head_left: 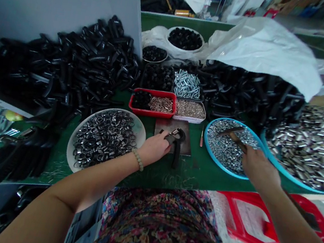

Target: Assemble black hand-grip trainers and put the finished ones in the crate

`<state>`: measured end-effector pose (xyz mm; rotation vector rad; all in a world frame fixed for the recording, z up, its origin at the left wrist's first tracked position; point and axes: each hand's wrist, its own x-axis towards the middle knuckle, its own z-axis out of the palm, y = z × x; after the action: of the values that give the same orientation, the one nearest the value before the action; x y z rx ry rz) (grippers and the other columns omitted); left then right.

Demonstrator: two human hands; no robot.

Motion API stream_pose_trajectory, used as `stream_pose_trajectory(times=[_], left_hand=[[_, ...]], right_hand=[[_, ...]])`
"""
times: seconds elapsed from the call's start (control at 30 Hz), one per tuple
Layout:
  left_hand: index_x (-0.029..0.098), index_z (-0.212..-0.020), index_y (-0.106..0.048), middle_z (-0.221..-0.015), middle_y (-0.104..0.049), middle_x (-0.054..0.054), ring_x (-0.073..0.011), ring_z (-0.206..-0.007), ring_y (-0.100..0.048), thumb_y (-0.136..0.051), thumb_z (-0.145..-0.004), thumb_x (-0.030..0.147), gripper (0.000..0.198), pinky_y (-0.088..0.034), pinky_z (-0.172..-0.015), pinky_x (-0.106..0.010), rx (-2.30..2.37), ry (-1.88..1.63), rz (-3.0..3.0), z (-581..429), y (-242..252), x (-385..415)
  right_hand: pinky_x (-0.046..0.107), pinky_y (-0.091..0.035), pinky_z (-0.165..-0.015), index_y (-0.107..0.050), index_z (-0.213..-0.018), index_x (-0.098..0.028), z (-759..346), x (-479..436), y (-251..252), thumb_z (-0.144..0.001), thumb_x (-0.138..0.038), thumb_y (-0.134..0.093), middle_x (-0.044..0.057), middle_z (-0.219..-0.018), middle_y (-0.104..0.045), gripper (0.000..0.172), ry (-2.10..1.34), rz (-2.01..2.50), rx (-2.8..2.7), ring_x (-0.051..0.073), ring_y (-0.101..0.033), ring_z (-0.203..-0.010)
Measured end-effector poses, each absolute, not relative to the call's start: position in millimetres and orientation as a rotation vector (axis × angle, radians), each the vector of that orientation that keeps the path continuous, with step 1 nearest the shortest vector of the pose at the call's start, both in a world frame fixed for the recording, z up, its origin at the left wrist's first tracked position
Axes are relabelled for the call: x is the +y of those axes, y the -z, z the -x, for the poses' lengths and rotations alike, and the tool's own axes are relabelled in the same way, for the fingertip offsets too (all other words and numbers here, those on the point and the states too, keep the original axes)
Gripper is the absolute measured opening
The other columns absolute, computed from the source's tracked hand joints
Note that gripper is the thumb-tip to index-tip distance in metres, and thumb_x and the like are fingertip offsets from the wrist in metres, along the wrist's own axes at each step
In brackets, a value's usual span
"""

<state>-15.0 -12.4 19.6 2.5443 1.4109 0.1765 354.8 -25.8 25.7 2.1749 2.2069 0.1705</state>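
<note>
From my remote seat, the left hand [153, 148] is the one on the work: its grip is closed around a black plastic clamp-shaped part [176, 137] with a bright metal fitting. The part sits on a dark steel plate [188, 142] on the green tabletop [190, 177], its long axis running from the plate back toward the person's body.

The right hand [258, 168] is well apart to the right, closed firmly on a small hammer [235, 130]. The hammer's shaft angles up and left, with its head over a blue oval tray [205, 135] of silver nuts [225, 149]. I can't tell whether it touches them.

Both forearms reach in from below, the left wearing a beaded bracelet [137, 159].
</note>
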Motion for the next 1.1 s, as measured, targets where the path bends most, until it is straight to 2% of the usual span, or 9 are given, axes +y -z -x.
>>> stream_pose_trajectory(times=[0.07,0.17,0.3,0.47,0.57,0.7,0.83,0.97,1.1], left_hand=[[0.017,-0.121,-0.052,-0.115,-0.052,-0.009,-0.0191,-0.089,-0.060,-0.041,-0.093,0.029,0.033,-0.051,-0.079,-0.030,1.405,-0.167,-2.538,13.9,-21.0,-12.3],[0.017,-0.119,-0.054,-0.113,-0.053,-0.009,-0.0194,-0.088,-0.060,-0.041,-0.093,0.028,0.031,-0.051,-0.078,-0.031,1.429,-0.161,-2.529,12.8,-23.0,-12.5],[0.018,-0.115,-0.056,-0.111,-0.053,-0.008,-0.0188,-0.087,-0.061,-0.041,-0.093,0.029,0.029,-0.050,-0.078,-0.031,1.436,-0.162,-2.520,13.2,-23.2,-12.2],[0.018,-0.115,-0.055,-0.110,-0.053,-0.008,-0.0187,-0.087,-0.060,-0.041,-0.093,0.028,0.028,-0.050,-0.077,-0.030,1.419,-0.192,-2.525,13.7,-19.8,-11.7],[0.017,-0.114,-0.056,-0.110,-0.054,-0.009,-0.0193,-0.088,-0.060,-0.041,-0.093,0.027,0.027,-0.050,-0.077,-0.031,1.408,-0.199,-2.534,13.7,-18.4,-11.9],[0.017,-0.113,-0.057,-0.112,-0.053,-0.009,-0.0189,-0.088,-0.060,-0.041,-0.093,0.026,0.027,-0.050,-0.077,-0.031,1.419,-0.178,-2.530,13.5,-18.5,-11.1],[0.017,-0.107,-0.059,-0.111,-0.054,-0.009,-0.0188,-0.088,-0.060,-0.041,-0.093,0.027,0.025,-0.050,-0.077,-0.030,1.420,-0.172,-2.545,10.2,-17.4,-11.9],[0.016,-0.104,-0.061,-0.111,-0.054,-0.009,-0.0191,-0.088,-0.062,-0.043,-0.092,0.028,0.025,-0.050,-0.078,-0.030,1.454,-0.146,-2.499,11.7,-22.0,-17.1],[0.013,-0.119,-0.054,-0.114,-0.055,-0.013,-0.0205,-0.086,-0.063,-0.045,-0.092,0.042,0.041,-0.049,-0.077,-0.032,1.599,-0.391,-2.357,28.6,-49.5,1.8]], right_hand=[[0.041,-0.047,-0.061,-0.046,-0.132,-0.012,-325.1,-28.6,-33.2,-0.094,-0.033,-0.031,0.023,-0.099,-0.064,0.045,-0.107,-2.269,2.282,0.033,-0.065,-0.076],[0.035,-0.048,-0.057,-0.044,-0.135,-0.018,-270.0,-28.9,-52.3,-0.096,-0.037,-0.030,0.013,-0.090,-0.069,0.046,0.254,-2.274,2.463,0.028,-0.067,-0.068],[0.032,-0.051,-0.063,-0.041,-0.138,-0.023,-221.2,-26.9,-71.7,-0.096,-0.036,-0.031,0.009,-0.100,-0.071,0.045,0.563,-2.091,2.674,0.026,-0.069,-0.078],[0.033,-0.051,-0.059,-0.048,-0.132,-0.020,-212.2,-21.3,-70.2,-0.095,-0.036,-0.032,0.009,-0.087,-0.073,0.044,0.586,-2.071,2.593,0.026,-0.069,-0.068],[0.033,-0.051,-0.064,-0.041,-0.138,-0.021,-213.2,-20.3,-69.2,-0.096,-0.036,-0.031,0.010,-0.099,-0.072,0.046,0.548,-2.131,2.652,0.026,-0.070,-0.079],[0.032,-0.050,-0.059,-0.045,-0.135,-0.020,-210.4,-20.3,-73.7,-0.096,-0.035,-0.031,0.009,-0.090,-0.073,0.044,0.581,-2.027,2.614,0.026,-0.070,-0.072],[0.032,-0.051,-0.064,-0.039,-0.140,-0.023,-206.7,-17.5,-77.0,-0.097,-0.034,-0.030,0.009,-0.101,-0.071,0.046,0.589,-2.112,2.639,0.025,-0.070,-0.080],[0.033,-0.051,-0.061,-0.048,-0.134,-0.020,-206.0,-18.4,-82.0,-0.096,-0.035,-0.032,0.009,-0.093,-0.073,0.043,0.608,-1.962,2.566,0.026,-0.070,-0.073],[0.032,-0.052,-0.067,-0.034,-0.143,-0.022,-206.0,-35.0,-84.5,-0.098,-0.035,-0.029,0.009,-0.108,-0.069,0.048,0.582,-2.093,2.720,0.024,-0.069,-0.083]])
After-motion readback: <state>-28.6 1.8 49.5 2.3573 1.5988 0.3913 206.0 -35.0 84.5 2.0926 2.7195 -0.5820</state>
